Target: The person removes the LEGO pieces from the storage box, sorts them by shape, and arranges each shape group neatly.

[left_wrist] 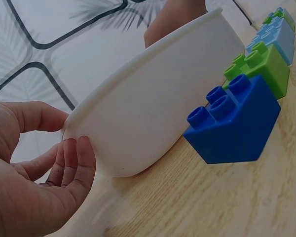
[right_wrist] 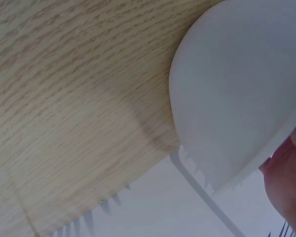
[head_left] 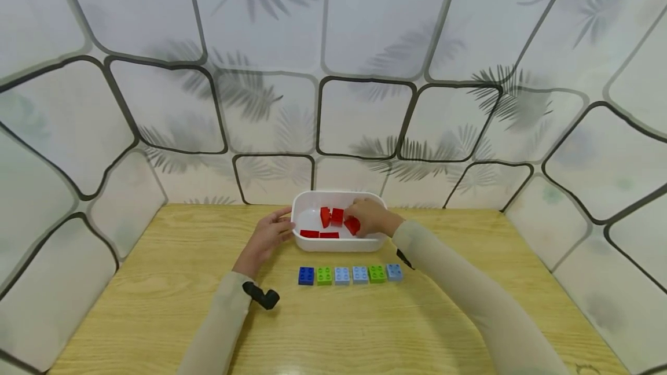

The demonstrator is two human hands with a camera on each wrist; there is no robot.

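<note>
A white tub (head_left: 325,246) with red bricks (head_left: 337,217) inside stands near the back wall. My left hand (head_left: 268,239) is at its left end, with thumb and fingertips resting against the outside near the rim; the left wrist view shows these fingers loosely bent. My right hand (head_left: 367,216) reaches down into the tub's right part, and its fingers pinch a tilted red brick (head_left: 352,225). A patch of red (right_wrist: 281,154) shows by the fingers in the right wrist view, where the tub wall hides most of the hand.
In front of the tub runs a row of bricks: dark blue (head_left: 306,275), green (head_left: 324,275), light blue (head_left: 341,275), another light blue (head_left: 359,274), green (head_left: 377,274) and light blue (head_left: 394,272). The wooden table (head_left: 339,328) ends at a patterned wall (head_left: 365,114) behind the tub.
</note>
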